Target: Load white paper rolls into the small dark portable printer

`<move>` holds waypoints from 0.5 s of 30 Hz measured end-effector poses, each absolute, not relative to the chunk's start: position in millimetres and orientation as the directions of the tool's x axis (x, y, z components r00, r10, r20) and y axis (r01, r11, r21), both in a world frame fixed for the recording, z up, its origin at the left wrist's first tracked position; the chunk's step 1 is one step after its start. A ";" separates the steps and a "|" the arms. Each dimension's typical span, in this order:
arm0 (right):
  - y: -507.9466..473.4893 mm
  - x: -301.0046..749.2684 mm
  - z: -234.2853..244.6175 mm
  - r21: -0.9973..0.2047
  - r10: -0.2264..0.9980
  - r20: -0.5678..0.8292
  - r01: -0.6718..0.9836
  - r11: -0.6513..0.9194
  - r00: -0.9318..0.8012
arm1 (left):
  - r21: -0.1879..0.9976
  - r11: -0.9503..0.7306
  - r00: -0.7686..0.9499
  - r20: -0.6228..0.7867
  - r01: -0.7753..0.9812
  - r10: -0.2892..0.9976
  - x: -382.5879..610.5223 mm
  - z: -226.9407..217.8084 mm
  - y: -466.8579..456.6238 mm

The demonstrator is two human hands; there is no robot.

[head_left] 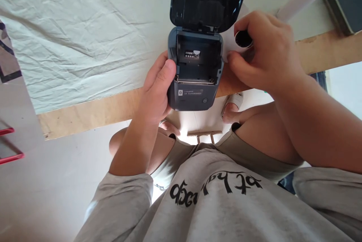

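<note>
Left hand [157, 91]: fingers wrapped round left flank of small dark-grey plastic label printer [195, 83], thumb on front corner. Printer sits at wooden worktop [85, 112] edge, hinged lid [209, 0] up, paper bay [196, 63] open.
Right hand [266, 53]: fingers curled, pinching white paper roll with black core [241, 40].
Roll lies just right of bay, core end facing camera; bay's long axis runs left-right.
</note>
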State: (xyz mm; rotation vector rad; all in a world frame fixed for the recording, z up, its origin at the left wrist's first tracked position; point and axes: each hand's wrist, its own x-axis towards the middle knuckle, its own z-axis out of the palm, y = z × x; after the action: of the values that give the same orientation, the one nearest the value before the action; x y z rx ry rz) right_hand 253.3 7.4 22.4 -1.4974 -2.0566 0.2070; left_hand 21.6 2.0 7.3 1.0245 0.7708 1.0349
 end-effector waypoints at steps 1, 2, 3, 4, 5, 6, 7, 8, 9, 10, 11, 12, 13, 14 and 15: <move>7.2 252.3 21.8 -0.442 0.915 0.350 0.827 0.348 -0.198 | 0.939 0.155 0.338 -0.045 -0.307 0.940 21.4 6.1 2.3; 7.0 251.4 21.6 -0.442 0.919 0.344 0.831 0.338 -0.191 | 0.941 0.151 0.331 -0.045 -0.302 0.943 21.1 4.7 2.5; 6.9 250.5 21.6 -0.445 0.922 0.341 0.833 0.329 -0.182 | 0.942 0.146 0.319 -0.045 -0.302 0.947 21.1 3.3 2.6; 6.9 249.9 21.8 -0.449 0.925 0.338 0.834 0.321 -0.174 | 0.942 0.143 0.303 -0.047 -0.303 0.952 21.2 1.9 2.6; 7.2 249.8 22.0 -0.452 0.927 0.336 0.836 0.312 -0.164 | 0.942 0.141 0.289 -0.050 -0.304 0.956 21.5 0.7 2.4; 7.7 250.3 22.3 -0.452 0.929 0.336 0.839 0.302 -0.154 | 0.943 0.140 0.283 -0.051 -0.303 0.958 22.0 -0.3 2.3; 8.3 251.3 22.6 -0.448 0.930 0.338 0.844 0.295 -0.145 | 0.944 0.139 0.277 -0.053 -0.300 0.959 22.5 -0.9 2.1; 9.0 253.0 22.8 -0.443 0.928 0.345 0.847 0.294 -0.142 | 0.945 0.140 0.272 -0.056 -0.297 0.961 23.1 -1.1 2.1; 9.6 255.0 22.9 -0.439 0.924 0.355 0.848 0.297 -0.140 | 0.946 0.140 0.269 -0.059 -0.293 0.961 23.5 -1.0 2.2; 10.0 257.1 22.9 -0.439 0.922 0.363 0.847 0.299 -0.138 | 0.947 0.141 0.267 -0.061 -0.289 0.962 23.8 -0.5 2.4; 10.1 259.1 22.7 -0.442 0.922 0.363 0.846 0.300 -0.137 | 0.949 0.142 0.271 -0.063 -0.283 0.961 24.0 0.3 2.6; 9.9 260.8 22.4 -0.444 0.923 0.357 0.844 0.301 -0.142 | 0.950 0.144 0.279 -0.063 -0.279 0.958 24.1 1.4 2.8; 9.3 261.8 22.1 -0.442 0.924 0.351 0.843 0.306 -0.151 | 0.950 0.145 0.285 -0.063 -0.277 0.956 24.1 2.6 3.0; 8.6 262.3 21.8 -0.435 0.923 0.350 0.845 0.311 -0.160 | 0.950 0.146 0.291 -0.062 -0.275 0.955 24.0 3.9 3.0; 7.7 262.1 21.6 -0.422 0.920 0.354 0.849 0.318 -0.169 | 0.950 0.148 0.295 -0.064 -0.274 0.953 23.8 5.0 2.9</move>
State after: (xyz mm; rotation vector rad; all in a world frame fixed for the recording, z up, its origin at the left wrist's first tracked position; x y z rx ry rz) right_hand 262.1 7.7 21.6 -1.5557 -2.0427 0.1696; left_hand 23.8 2.9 5.0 1.0380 0.8374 1.0496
